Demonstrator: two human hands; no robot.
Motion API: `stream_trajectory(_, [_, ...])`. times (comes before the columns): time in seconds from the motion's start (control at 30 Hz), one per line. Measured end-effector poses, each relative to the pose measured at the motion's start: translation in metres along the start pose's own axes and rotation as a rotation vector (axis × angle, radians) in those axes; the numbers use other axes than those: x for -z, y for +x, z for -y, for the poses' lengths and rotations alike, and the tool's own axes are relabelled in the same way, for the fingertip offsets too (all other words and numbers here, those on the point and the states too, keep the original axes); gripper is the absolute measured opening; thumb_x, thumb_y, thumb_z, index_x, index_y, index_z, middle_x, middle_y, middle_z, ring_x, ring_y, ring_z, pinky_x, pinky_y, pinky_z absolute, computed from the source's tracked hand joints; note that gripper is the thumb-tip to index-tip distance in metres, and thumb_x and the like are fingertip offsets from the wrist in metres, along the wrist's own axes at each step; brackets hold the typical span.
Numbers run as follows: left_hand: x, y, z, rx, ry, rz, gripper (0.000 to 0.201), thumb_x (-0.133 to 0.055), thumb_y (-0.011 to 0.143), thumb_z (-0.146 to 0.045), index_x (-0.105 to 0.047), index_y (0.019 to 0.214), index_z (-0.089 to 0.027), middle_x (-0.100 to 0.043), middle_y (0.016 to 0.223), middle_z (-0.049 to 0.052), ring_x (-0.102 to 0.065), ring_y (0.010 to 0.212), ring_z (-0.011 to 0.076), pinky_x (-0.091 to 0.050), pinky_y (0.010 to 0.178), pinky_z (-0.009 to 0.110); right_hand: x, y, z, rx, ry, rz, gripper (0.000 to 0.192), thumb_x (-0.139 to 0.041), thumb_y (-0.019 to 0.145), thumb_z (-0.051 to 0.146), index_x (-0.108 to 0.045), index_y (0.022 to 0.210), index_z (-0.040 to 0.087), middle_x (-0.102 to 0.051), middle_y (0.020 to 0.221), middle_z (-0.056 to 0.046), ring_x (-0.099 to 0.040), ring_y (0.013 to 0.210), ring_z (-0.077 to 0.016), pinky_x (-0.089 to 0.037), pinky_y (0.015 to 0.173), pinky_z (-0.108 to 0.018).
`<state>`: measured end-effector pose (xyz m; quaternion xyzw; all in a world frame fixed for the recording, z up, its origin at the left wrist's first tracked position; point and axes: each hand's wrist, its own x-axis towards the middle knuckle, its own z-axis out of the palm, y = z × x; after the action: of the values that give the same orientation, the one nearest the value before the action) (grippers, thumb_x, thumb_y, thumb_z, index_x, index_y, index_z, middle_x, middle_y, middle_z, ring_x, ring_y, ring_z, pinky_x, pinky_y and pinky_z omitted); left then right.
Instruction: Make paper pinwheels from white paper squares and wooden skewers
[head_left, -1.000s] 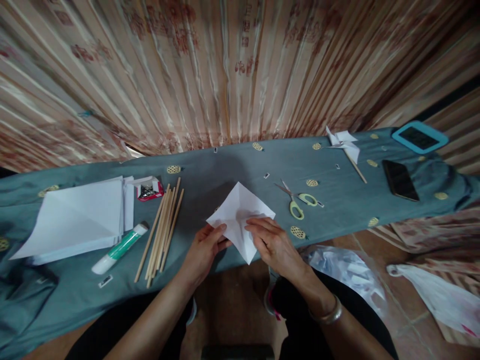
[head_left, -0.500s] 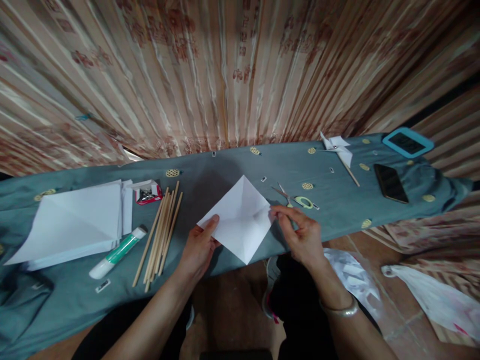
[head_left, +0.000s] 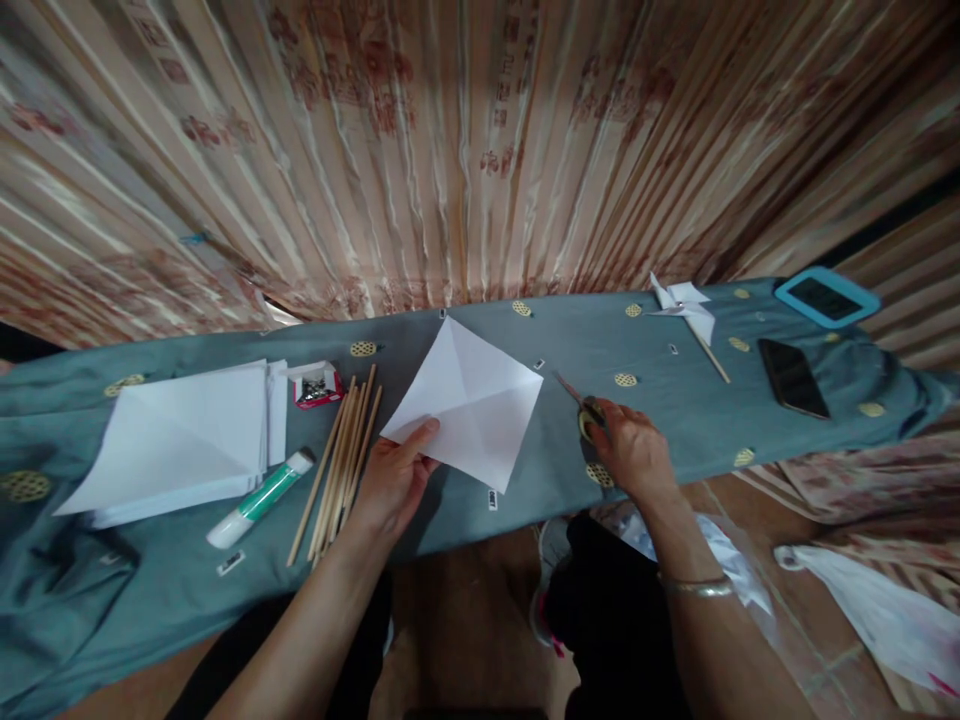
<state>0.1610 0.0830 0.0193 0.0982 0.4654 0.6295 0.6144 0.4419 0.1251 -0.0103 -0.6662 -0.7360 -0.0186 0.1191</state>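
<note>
Head view: left hand pinching the near-left corner of a creased white paper square, thumb on top, sheet tilted up off the desk. Right hand curled over the yellow-handled scissors just right of the sheet, blades poking out toward the far edge; grip itself hidden. Left of the holding hand, a bundle of wooden sticks, then a glue stick, a small pin box and a stack of white paper. Far right, a paper pinwheel, a dark phone.
</note>
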Motion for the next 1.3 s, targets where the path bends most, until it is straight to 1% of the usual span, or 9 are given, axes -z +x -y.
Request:
stream_trajectory(0.23, [-0.005, 0.002, -0.009, -0.051, -0.087, -0.046, 0.023, -0.068, 0.080, -0.007, -0.069, 0.101, -0.015, -0.077, 0.095, 0.005, -0.073, 0.090, 0.0168, -0.059, 0.086, 0.028, 0.004, -0.002, 0.010, -0.110, 0.161, -0.001, 0.028, -0.052, 0.086, 0.023, -0.069, 0.107, 0.014, -0.075, 0.092, -0.018, -0.070, 0.082, -0.0302, -0.053, 0.074, -0.041])
stream_trajectory(0.33, [-0.006, 0.003, -0.017, -0.081, -0.096, -0.068, 0.020, -0.066, 0.082, -0.007, -0.068, 0.100, -0.016, -0.077, 0.098, 0.005, -0.073, 0.092, 0.0176, -0.059, 0.086, 0.029, 0.005, -0.004, 0.020, -0.201, 0.569, 0.013, 0.029, -0.057, 0.086, 0.038, -0.069, 0.103, 0.018, -0.076, 0.087, -0.011, -0.072, 0.076, -0.0256, -0.054, 0.061, -0.034])
stream_trajectory(0.43, [-0.005, 0.004, -0.022, -0.096, -0.105, -0.084, 0.019, -0.067, 0.082, -0.008, -0.068, 0.099, -0.016, -0.076, 0.098, 0.005, -0.073, 0.091, 0.0177, -0.060, 0.085, 0.029, 0.007, -0.003, 0.038, -0.343, 1.176, 0.129, 0.038, -0.070, 0.076, 0.049, -0.069, 0.101, 0.020, -0.076, 0.083, -0.007, -0.071, 0.069, -0.0208, -0.049, 0.046, -0.025])
stream_trajectory(0.53, [-0.005, 0.004, -0.023, -0.105, -0.119, -0.085, 0.015, -0.065, 0.083, -0.008, -0.068, 0.096, -0.016, -0.076, 0.095, 0.004, -0.073, 0.084, 0.0146, -0.060, 0.082, 0.026, 0.009, -0.001, 0.060, -0.524, 1.703, 0.251, 0.034, -0.083, 0.066, 0.042, -0.071, 0.091, 0.022, -0.075, 0.089, -0.004, -0.070, 0.071, -0.0156, -0.052, 0.049, -0.021])
stream_trajectory(0.63, [-0.007, 0.004, -0.023, -0.097, -0.135, -0.095, 0.015, -0.066, 0.082, -0.007, -0.068, 0.094, -0.015, -0.076, 0.094, 0.003, -0.072, 0.078, 0.0123, -0.060, 0.078, 0.023, 0.010, 0.001, 0.077, -0.575, 1.921, 0.288, 0.036, -0.086, 0.062, 0.047, -0.073, 0.085, 0.022, -0.073, 0.086, -0.003, -0.067, 0.072, -0.0150, -0.057, 0.057, -0.024])
stream_trajectory(0.73, [-0.008, 0.003, -0.023, -0.092, -0.156, -0.094, 0.015, -0.068, 0.080, -0.007, -0.068, 0.092, -0.015, -0.075, 0.091, 0.002, -0.071, 0.076, 0.0120, -0.059, 0.073, 0.021, 0.010, 0.001, 0.089, -0.569, 1.949, 0.269, 0.043, -0.087, 0.062, 0.048, -0.074, 0.094, 0.022, -0.074, 0.083, -0.001, -0.066, 0.071, -0.0130, -0.056, 0.062, -0.023])
stream_trajectory(0.9, [-0.008, 0.000, -0.021, -0.069, -0.176, -0.102, 0.014, -0.066, 0.081, -0.005, -0.068, 0.091, -0.015, -0.076, 0.086, 0.003, -0.071, 0.071, 0.0116, -0.058, 0.062, 0.017, 0.014, 0.001, 0.108, -0.535, 1.895, 0.276, 0.050, -0.094, 0.052, 0.031, -0.074, 0.097, 0.024, -0.074, 0.078, 0.003, -0.062, 0.066, -0.0079, -0.049, 0.060, -0.018])
stream_trajectory(1.2, [-0.006, -0.004, -0.010, -0.117, -0.117, -0.049, 0.039, -0.079, 0.068, -0.007, -0.069, 0.104, -0.020, -0.076, 0.097, 0.001, -0.072, 0.083, 0.0136, -0.059, 0.081, 0.024, 0.012, 0.002, 0.127, -0.523, 1.823, 0.288, 0.040, -0.091, 0.050, 0.025, -0.071, 0.085, 0.021, -0.069, 0.074, 0.007, -0.058, 0.065, -0.0071, -0.048, 0.064, -0.018])
stream_trajectory(1.3, [-0.006, -0.007, -0.006, -0.142, -0.049, -0.037, 0.048, -0.084, 0.062, -0.010, -0.068, 0.106, -0.020, -0.076, 0.102, 0.002, -0.072, 0.086, 0.0152, -0.059, 0.078, 0.024, 0.011, 0.002, 0.126, -0.525, 1.820, 0.283, 0.041, -0.092, 0.049, 0.026, -0.071, 0.083, 0.022, -0.067, 0.072, 0.007, -0.056, 0.064, -0.0074, -0.047, 0.064, -0.019])
